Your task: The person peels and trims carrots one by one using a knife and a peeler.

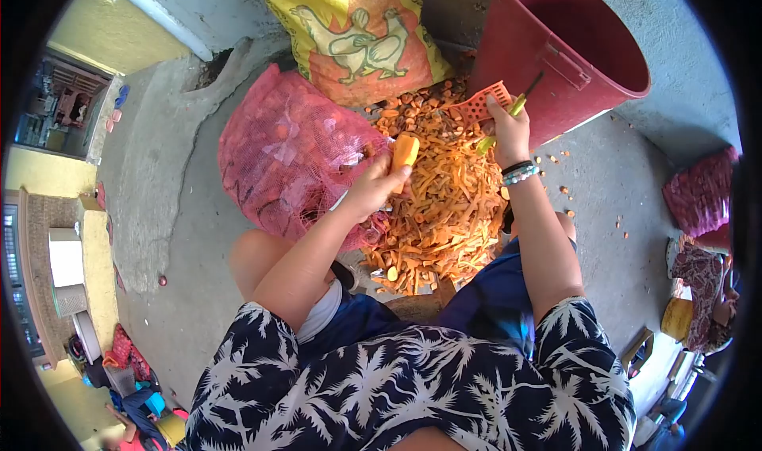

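Observation:
My left hand [371,188] is wrapped around a peeled orange carrot [405,153], its thick end pointing up and away from me. My right hand [510,130] grips a knife [517,107] with a yellow-green handle and a thin dark blade that points up and to the right. The knife is apart from the carrot. Between my knees and below both hands spreads a heap of carrot peelings [448,205] with cut ends. Just beyond my right hand is an orange perforated plastic basket [482,103]. A pink mesh sack [278,145] of carrots lies to the left of my left hand.
A large red bin [516,62] stands at the right behind the heap. A yellow and orange printed sack [357,46] leans at the back. Carrot scraps [564,189] dot the concrete floor. Another pink sack [702,193] and a person in patterned clothing [698,288] are at far right.

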Action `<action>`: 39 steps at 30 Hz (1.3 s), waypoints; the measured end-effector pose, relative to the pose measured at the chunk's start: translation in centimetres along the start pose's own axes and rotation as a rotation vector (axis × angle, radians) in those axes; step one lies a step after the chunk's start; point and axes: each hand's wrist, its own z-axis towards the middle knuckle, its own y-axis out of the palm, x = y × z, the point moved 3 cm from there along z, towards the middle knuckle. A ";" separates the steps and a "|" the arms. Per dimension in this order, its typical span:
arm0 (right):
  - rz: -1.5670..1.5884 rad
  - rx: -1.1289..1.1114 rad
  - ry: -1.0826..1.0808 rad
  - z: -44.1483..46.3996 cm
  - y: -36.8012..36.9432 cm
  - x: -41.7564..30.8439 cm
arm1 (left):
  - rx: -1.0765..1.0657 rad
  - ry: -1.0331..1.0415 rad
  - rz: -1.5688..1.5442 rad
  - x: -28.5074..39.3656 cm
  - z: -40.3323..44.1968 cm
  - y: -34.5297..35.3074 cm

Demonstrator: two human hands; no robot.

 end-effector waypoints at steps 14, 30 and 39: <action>-0.198 -0.266 -0.156 -4.8 5.2 0.1 | -0.141 -0.215 -0.075 0.7 -0.4 1.0; -0.068 0.341 -0.140 0.6 -3.6 0.4 | -0.429 -0.237 -0.304 2.3 -2.5 1.2; 0.199 0.264 -0.050 -9.2 -5.7 -1.7 | -0.138 -0.322 1.169 -14.0 -1.2 -6.5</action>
